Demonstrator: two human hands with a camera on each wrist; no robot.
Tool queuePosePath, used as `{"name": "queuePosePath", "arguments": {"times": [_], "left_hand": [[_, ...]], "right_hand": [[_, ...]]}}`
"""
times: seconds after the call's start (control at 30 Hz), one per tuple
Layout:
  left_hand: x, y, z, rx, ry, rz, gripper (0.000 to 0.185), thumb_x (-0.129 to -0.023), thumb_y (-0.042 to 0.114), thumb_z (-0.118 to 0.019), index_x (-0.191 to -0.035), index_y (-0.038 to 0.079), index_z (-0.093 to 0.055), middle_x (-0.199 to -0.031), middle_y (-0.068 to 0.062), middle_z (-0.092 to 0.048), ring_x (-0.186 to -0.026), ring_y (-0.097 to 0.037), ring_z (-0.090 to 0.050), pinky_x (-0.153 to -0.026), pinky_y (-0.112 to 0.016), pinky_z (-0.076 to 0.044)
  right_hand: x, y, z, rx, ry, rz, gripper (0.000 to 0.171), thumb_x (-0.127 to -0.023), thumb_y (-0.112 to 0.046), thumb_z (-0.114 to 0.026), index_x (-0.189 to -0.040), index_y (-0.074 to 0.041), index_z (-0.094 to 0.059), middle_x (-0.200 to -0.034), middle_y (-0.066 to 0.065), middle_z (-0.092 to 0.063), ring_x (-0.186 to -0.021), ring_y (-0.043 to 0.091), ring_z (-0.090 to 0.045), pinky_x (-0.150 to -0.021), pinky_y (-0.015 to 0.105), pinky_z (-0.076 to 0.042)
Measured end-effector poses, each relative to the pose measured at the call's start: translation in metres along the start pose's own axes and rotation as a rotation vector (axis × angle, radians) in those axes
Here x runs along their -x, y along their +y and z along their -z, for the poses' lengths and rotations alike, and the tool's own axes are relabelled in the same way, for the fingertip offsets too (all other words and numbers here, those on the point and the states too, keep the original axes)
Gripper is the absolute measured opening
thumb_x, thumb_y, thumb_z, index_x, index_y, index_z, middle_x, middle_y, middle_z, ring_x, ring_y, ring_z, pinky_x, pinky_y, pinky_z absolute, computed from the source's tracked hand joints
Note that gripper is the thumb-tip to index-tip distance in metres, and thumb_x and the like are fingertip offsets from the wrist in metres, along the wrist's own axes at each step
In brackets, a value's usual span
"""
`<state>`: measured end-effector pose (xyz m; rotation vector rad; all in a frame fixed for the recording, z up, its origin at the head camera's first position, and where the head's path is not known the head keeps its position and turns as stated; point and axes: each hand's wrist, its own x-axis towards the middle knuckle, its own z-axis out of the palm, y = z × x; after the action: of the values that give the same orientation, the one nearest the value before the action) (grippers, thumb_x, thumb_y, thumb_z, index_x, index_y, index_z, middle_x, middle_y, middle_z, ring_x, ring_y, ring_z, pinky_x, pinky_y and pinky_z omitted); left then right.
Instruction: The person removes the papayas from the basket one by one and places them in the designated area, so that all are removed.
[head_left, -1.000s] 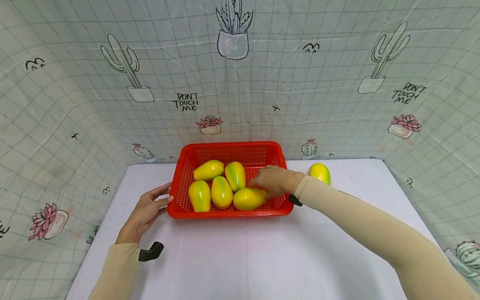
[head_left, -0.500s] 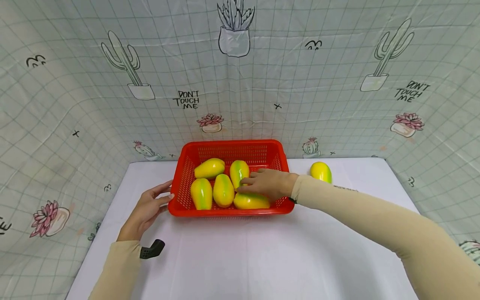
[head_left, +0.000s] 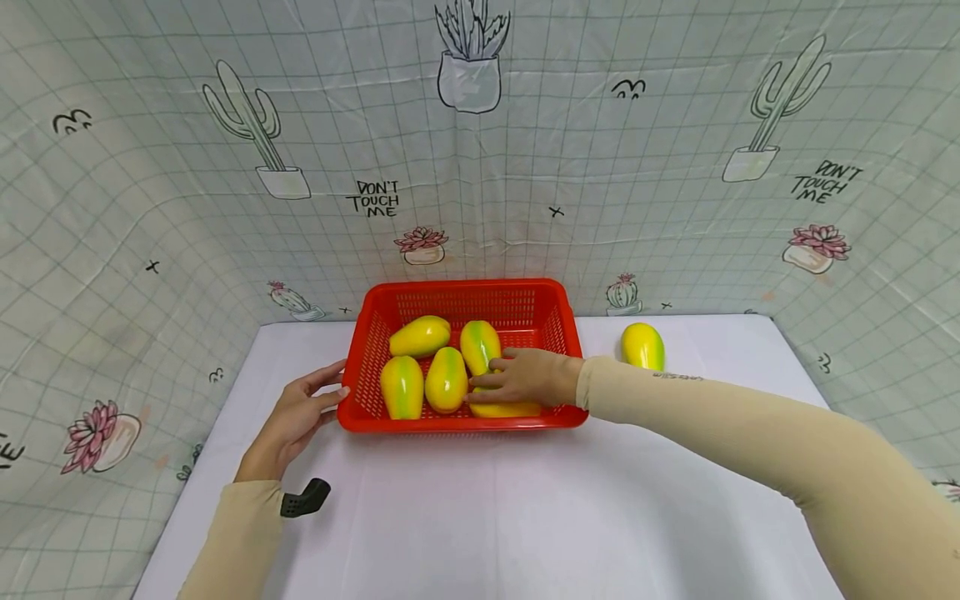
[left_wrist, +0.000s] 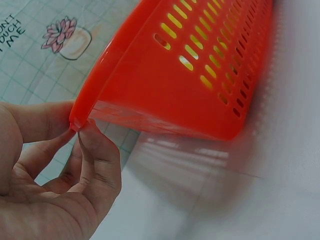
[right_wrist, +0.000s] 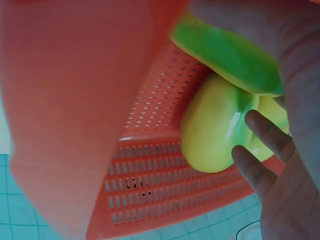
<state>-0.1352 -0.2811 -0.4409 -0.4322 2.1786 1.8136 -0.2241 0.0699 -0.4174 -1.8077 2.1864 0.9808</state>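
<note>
A red plastic basket (head_left: 465,424) holds several yellow papayas with green streaks. My left hand (head_left: 291,421) pinches its left rim between thumb and fingers, as the left wrist view shows the rim (left_wrist: 92,92) between them. My right hand (head_left: 528,377) reaches over the right wall, palm down, fingers spread and fairly straight. It covers much of the front right papaya (head_left: 504,410). Its fingertips lie right by the back right papaya (head_left: 478,343), also visible in the right wrist view as a yellow papaya (right_wrist: 212,127). The front middle papaya (head_left: 446,382) sits left of the fingertips.
Another papaya (head_left: 642,346) lies on the white table (head_left: 480,517) to the right of the basket. A papaya (head_left: 418,337) rests at the basket's back left, and one more papaya (head_left: 402,388) at its front left. A patterned cloth (head_left: 555,150) hangs behind.
My right hand has moved left and slightly toward the front over the papayas, its fingers spreading. The back right papaya has shifted slightly right. My left hand keeps its grip on the rim.
</note>
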Motion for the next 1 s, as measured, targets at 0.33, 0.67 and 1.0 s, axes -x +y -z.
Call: {"name": "queuePosePath", "arguments": {"times": [0.33, 0.67, 1.0], "left_hand": [[0.0, -0.002, 0.002, 0.013, -0.02, -0.027, 0.063, -0.108, 0.007, -0.058, -0.166, 0.006, -0.033, -0.155, -0.019, -0.036, -0.098, -0.008, -0.059, -0.081, -0.019, -0.057], [0.0, -0.002, 0.002, 0.015, -0.014, -0.013, 0.063, -0.108, 0.008, -0.057, -0.166, 0.008, -0.033, -0.158, -0.021, -0.033, -0.101, -0.01, -0.058, -0.081, -0.018, -0.057], [0.001, -0.001, 0.002, 0.016, -0.02, -0.021, 0.063, -0.108, 0.008, -0.058, -0.166, 0.007, -0.033, -0.159, -0.021, -0.033, -0.101, -0.01, -0.058, -0.081, -0.019, -0.057]], "right_hand": [[-0.003, -0.005, 0.004, 0.105, -0.048, -0.012, 0.103, -0.092, -0.029, -0.082, -0.17, -0.036, -0.016, -0.17, -0.006, -0.034, -0.15, 0.02, -0.043, -0.123, 0.039, -0.037], [-0.007, -0.009, 0.005, 0.191, -0.075, 0.017, 0.102, -0.093, -0.036, -0.08, -0.171, -0.028, -0.016, -0.174, -0.009, -0.024, -0.155, 0.018, -0.035, -0.125, 0.038, -0.034], [0.006, 0.003, 0.007, -0.028, 0.024, -0.091, 0.104, -0.083, -0.039, -0.088, -0.167, -0.019, -0.029, -0.161, 0.003, -0.045, -0.148, 0.026, -0.043, -0.125, 0.04, -0.035]]}}
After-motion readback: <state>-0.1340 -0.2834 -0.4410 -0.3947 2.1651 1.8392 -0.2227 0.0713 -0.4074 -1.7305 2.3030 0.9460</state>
